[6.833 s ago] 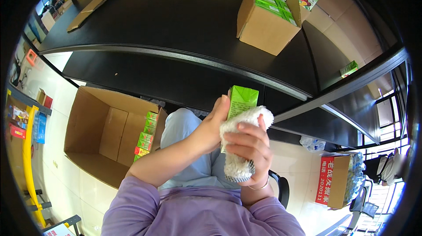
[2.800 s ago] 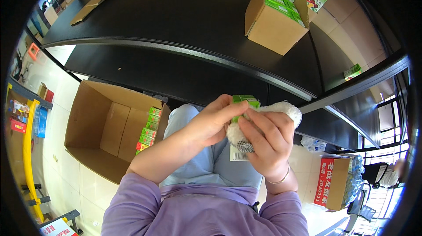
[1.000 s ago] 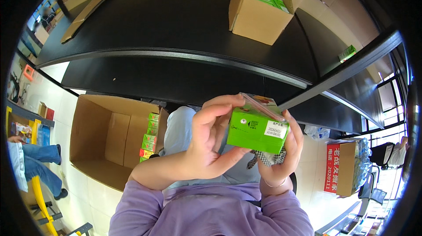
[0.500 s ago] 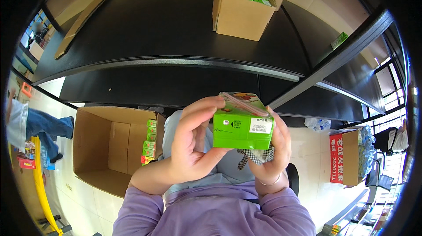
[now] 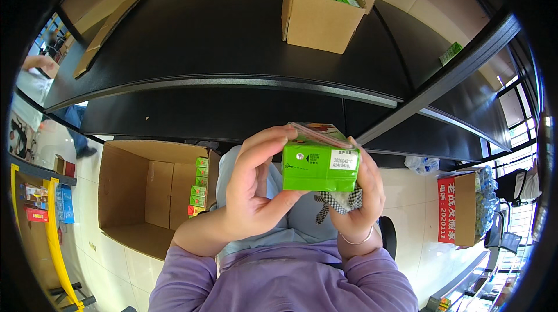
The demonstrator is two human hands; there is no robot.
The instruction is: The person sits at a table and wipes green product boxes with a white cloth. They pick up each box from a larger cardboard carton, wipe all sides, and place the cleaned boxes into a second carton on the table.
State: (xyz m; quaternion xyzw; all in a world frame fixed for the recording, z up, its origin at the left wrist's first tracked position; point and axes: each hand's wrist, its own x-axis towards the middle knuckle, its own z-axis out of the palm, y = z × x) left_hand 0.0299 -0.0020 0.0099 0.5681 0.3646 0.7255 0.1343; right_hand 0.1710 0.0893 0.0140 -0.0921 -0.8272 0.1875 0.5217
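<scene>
A green juice carton (image 5: 319,168) with a wrapped straw along its side is held up in front of me, its top end facing me. My left hand (image 5: 256,187) grips it from the left, fingers on the far upper edge and thumb at the lower corner. On the right side, my right hand (image 5: 366,187) presses against the carton with its fingers. A black-and-white checked cloth (image 5: 342,201) hangs under the carton by my right hand; how it is held is hidden.
An open cardboard box (image 5: 133,195) stands low at left, with several small green cartons (image 5: 198,185) along its right side. Another box (image 5: 319,24) of green cartons sits on the black shelf (image 5: 203,33). A box of bottles (image 5: 463,210) stands right; a yellow-framed rack (image 5: 53,236) is left.
The carton has tipped slightly, so less of its far face shows; both hands keep hold of it. At the far left, another person has moved up toward the shelf.
</scene>
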